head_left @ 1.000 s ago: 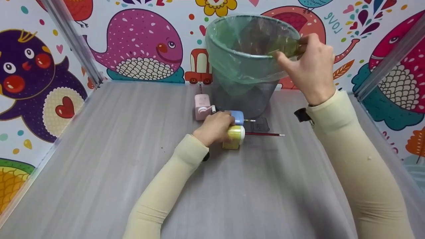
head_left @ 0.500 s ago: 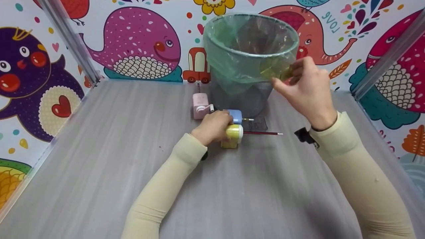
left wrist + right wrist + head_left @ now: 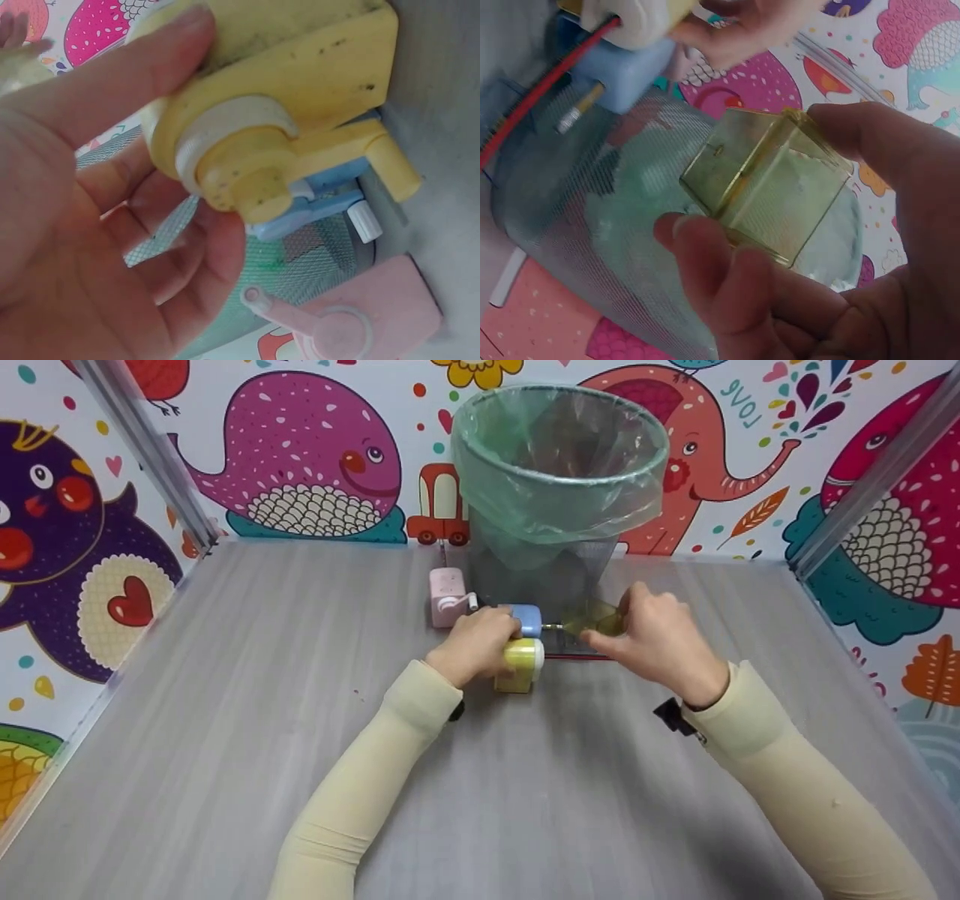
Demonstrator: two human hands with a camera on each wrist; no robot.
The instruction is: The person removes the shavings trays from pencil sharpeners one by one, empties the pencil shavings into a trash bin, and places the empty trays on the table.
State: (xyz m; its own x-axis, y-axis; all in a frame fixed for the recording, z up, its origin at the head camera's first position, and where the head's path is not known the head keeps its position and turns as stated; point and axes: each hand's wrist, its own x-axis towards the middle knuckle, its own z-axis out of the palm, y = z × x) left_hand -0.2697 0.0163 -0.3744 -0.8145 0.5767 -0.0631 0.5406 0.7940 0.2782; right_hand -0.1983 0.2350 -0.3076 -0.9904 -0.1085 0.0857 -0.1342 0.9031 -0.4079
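My left hand [image 3: 476, 641] grips a yellow hand-crank pencil sharpener [image 3: 517, 667] from above. In the left wrist view, the thumb lies along its body and the crank sticks out beside the fingers. A red pencil [image 3: 547, 82] juts from the sharpener's white front. Between the thumb and fingers of my right hand [image 3: 664, 641] is a clear yellow shavings drawer [image 3: 780, 180]. It is held in front of the bin, right of the sharpeners, and overlaps the pencil end of the blue sharpener [image 3: 525, 619] in the head view. The right wrist view shows its see-through walls.
A mesh trash bin [image 3: 540, 574] lined with a green bag [image 3: 555, 510] stands behind the sharpeners. To its left front is a pink crank sharpener [image 3: 448, 596] with a pencil in it. Patterned walls [image 3: 315, 450] bound the grey table [image 3: 300, 660].
My right hand has come down from the bin's rim toward the sharpeners, with the shavings drawer still in its fingers. My left hand stays on the yellow sharpener.
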